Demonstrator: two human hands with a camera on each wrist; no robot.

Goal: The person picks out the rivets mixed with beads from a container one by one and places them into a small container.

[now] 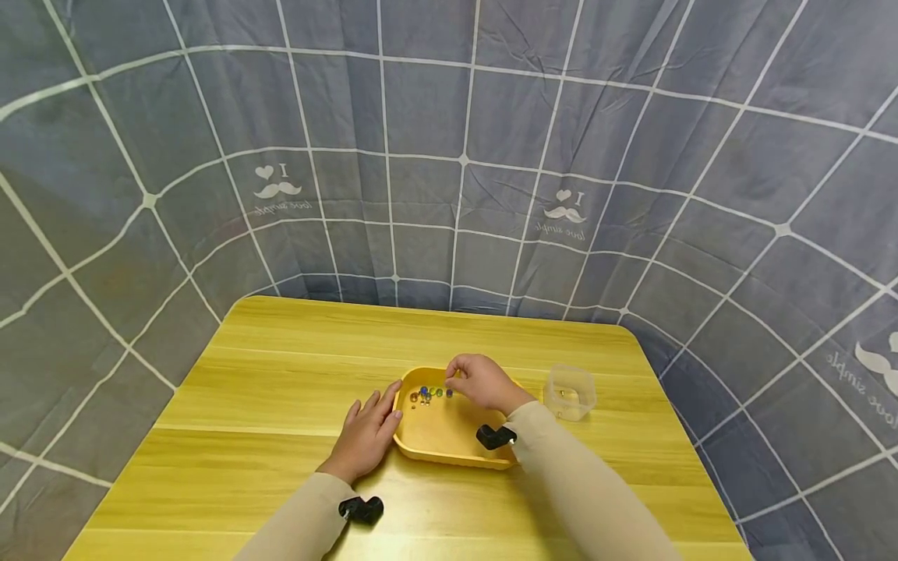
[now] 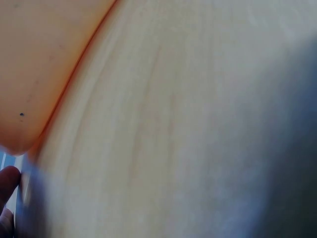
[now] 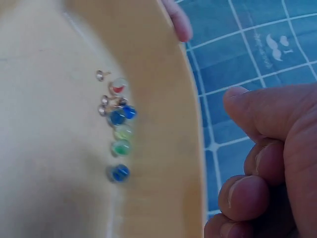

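Note:
My left hand (image 1: 366, 438) rests on the table with its fingertips at the left rim of a yellow tray (image 1: 449, 454). Glass marbles (image 3: 120, 148) in blue, green and clear with red lie along the tray's far side. Among them are several small metal thumbtacks (image 3: 101, 75). Over the tray's far edge, close to the marbles, hovers my right hand (image 1: 484, 382). Its fingers are loosely curled, and nothing shows between them in the right wrist view. The left wrist view catches only fingertips (image 2: 9, 182) of my left hand beside the tray.
A clear plastic box (image 1: 577, 405) stands to the right of the tray, with a small shiny thing inside. Both are on a yellow wood-grain table (image 1: 281, 389). Behind it hangs a grey curtain (image 1: 428, 187) with white grid lines.

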